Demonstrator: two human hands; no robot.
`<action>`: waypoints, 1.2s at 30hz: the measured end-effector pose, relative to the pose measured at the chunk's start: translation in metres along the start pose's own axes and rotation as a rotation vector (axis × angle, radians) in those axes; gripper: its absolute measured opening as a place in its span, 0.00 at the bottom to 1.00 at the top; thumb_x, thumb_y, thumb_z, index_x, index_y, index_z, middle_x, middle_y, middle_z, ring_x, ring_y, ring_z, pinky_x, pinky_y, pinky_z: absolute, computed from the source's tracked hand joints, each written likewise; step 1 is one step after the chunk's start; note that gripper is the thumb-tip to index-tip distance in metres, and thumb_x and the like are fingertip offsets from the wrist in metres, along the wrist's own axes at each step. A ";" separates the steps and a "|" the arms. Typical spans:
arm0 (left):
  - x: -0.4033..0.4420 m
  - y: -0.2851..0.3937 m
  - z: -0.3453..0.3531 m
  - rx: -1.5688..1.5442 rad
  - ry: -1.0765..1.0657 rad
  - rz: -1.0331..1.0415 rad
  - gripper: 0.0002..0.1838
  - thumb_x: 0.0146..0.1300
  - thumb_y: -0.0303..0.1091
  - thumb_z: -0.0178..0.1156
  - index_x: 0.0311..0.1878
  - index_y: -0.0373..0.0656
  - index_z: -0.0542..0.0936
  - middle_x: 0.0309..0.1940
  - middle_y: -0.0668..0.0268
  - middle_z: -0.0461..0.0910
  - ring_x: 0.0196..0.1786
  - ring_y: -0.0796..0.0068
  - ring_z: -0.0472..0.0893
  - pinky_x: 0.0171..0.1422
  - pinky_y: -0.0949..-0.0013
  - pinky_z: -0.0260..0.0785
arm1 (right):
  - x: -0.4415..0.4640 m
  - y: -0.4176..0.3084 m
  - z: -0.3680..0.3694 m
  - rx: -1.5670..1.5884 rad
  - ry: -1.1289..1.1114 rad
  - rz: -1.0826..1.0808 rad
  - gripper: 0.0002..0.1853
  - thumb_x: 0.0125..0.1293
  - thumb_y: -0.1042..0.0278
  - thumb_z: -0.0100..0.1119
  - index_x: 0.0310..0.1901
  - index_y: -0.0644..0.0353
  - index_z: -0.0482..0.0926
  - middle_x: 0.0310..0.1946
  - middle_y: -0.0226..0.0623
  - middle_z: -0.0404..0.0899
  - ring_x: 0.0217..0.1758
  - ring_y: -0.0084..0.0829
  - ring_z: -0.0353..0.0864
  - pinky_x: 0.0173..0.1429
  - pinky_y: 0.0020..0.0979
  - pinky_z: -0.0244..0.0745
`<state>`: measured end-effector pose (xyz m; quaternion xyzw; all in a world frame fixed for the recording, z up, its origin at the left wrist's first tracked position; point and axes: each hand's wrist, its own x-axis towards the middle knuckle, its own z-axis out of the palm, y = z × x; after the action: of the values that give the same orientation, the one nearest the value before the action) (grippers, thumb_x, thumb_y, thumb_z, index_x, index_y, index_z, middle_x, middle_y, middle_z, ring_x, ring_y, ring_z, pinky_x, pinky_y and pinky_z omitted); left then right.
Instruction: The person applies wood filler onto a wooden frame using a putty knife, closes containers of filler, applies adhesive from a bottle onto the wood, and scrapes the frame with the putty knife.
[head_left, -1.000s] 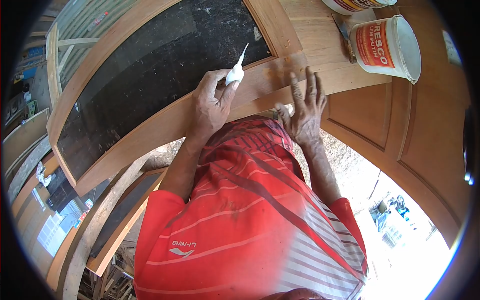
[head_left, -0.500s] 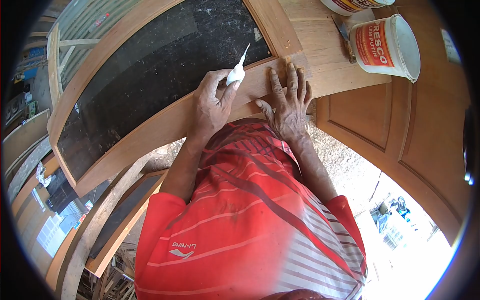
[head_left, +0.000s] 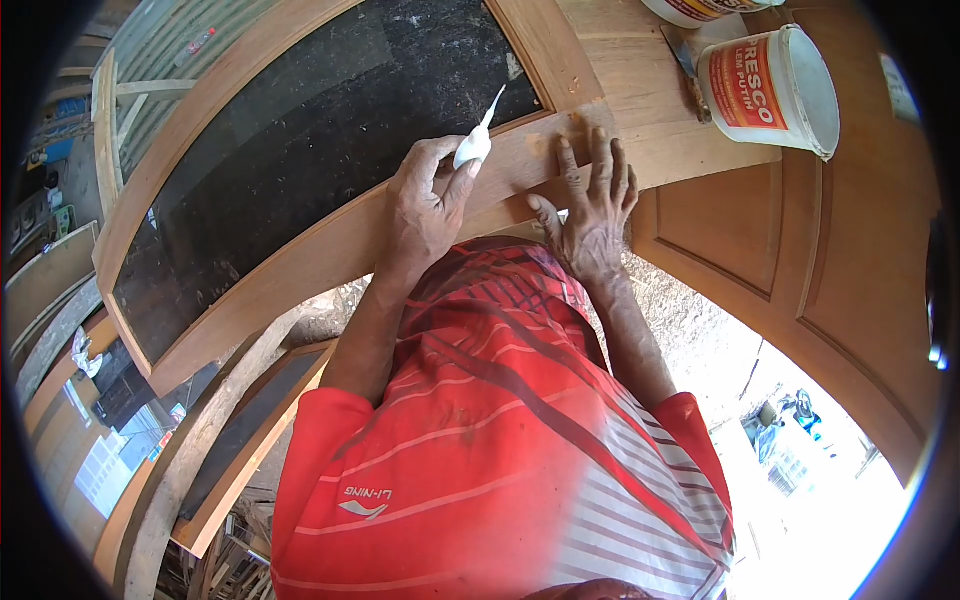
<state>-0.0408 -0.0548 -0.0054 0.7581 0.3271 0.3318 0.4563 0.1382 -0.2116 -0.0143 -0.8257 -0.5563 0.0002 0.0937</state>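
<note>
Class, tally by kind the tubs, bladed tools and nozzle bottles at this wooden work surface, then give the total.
White tubs: 2 (one partly out of view)
Bladed tool: 1
Nozzle bottle: 1 (in the left hand)
Total: 4

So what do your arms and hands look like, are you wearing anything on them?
My left hand and right hand are bare: no gloves, and no watch or ring that I can see. Each has long fingers. My forearms are bare too. Above them come short red sleeves, part of my red shirt.
</note>
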 end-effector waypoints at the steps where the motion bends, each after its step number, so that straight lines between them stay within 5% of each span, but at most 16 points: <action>1: 0.000 0.001 0.000 -0.011 0.004 -0.007 0.12 0.78 0.27 0.69 0.60 0.36 0.84 0.50 0.58 0.89 0.52 0.68 0.90 0.53 0.64 0.82 | 0.001 -0.002 -0.001 0.026 -0.017 0.020 0.48 0.78 0.28 0.57 0.89 0.48 0.61 0.90 0.54 0.49 0.93 0.61 0.46 0.88 0.67 0.44; 13: 0.001 0.000 -0.001 0.009 -0.002 0.025 0.12 0.79 0.28 0.68 0.60 0.36 0.84 0.50 0.58 0.89 0.51 0.69 0.89 0.54 0.65 0.83 | -0.001 0.003 0.008 0.041 0.064 0.070 0.45 0.77 0.28 0.59 0.86 0.48 0.67 0.89 0.56 0.51 0.91 0.62 0.50 0.87 0.67 0.46; 16: 0.000 -0.002 0.000 0.001 -0.002 0.011 0.12 0.79 0.28 0.68 0.60 0.35 0.84 0.50 0.58 0.89 0.51 0.68 0.89 0.54 0.65 0.83 | 0.000 0.003 0.005 0.131 0.046 0.069 0.44 0.79 0.28 0.59 0.88 0.41 0.64 0.91 0.55 0.48 0.93 0.62 0.46 0.89 0.68 0.39; 19: 0.000 0.002 0.001 -0.028 0.005 -0.015 0.12 0.79 0.28 0.68 0.60 0.35 0.84 0.51 0.58 0.89 0.51 0.68 0.89 0.54 0.65 0.83 | 0.001 -0.002 0.002 0.046 0.026 0.049 0.45 0.77 0.28 0.61 0.86 0.47 0.68 0.89 0.55 0.52 0.92 0.63 0.48 0.87 0.68 0.45; 36: 0.000 -0.002 0.002 0.010 0.012 0.008 0.13 0.79 0.29 0.69 0.61 0.36 0.84 0.50 0.59 0.89 0.50 0.69 0.89 0.53 0.64 0.82 | 0.004 -0.016 0.004 0.161 0.078 0.050 0.45 0.78 0.33 0.63 0.87 0.48 0.65 0.89 0.56 0.52 0.93 0.61 0.48 0.89 0.67 0.43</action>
<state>-0.0399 -0.0553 -0.0074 0.7595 0.3284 0.3365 0.4494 0.1250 -0.2017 -0.0156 -0.8285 -0.5296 0.0151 0.1813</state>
